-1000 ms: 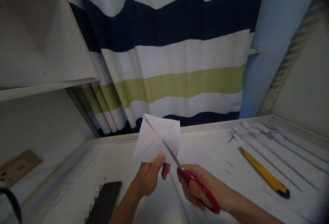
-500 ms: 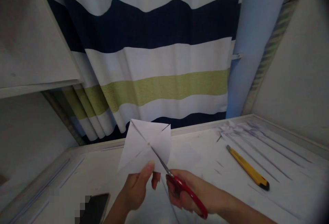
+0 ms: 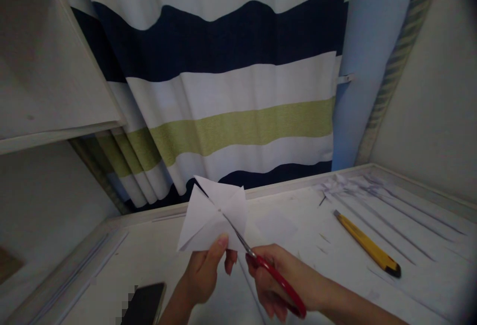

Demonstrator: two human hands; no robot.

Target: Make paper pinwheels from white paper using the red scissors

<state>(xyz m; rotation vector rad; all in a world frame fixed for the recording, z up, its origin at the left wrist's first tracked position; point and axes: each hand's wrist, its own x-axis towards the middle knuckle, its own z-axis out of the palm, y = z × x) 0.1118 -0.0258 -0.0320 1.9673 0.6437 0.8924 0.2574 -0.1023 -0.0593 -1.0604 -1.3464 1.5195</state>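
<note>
My left hand [image 3: 206, 270] pinches the lower edge of a square of white paper [image 3: 203, 223], thumb on top and fingers beneath. The sheet is held up above the table, with slits running from its corners toward a small hole near the middle. My right hand [image 3: 279, 275] grips red-handled scissors [image 3: 281, 283], fingers through the loops. Their metal blades lie along the lower right diagonal of the paper, tips close to the central hole, and look nearly closed.
On the white table [image 3: 324, 285] to the right lies a yellow box cutter [image 3: 367, 243]. Behind it are thin sticks and crumpled clear wrapping [image 3: 346, 186]. A dark phone [image 3: 145, 305] rests at lower left. A striped curtain [image 3: 238, 121] hangs behind, and a shelf [image 3: 55, 131] juts in at left.
The slit at the paper's upper left corner gapes wider, and the flaps spread apart. The scissor handles have shifted slightly, with the blades still on the lower right diagonal. The view has moved a little.
</note>
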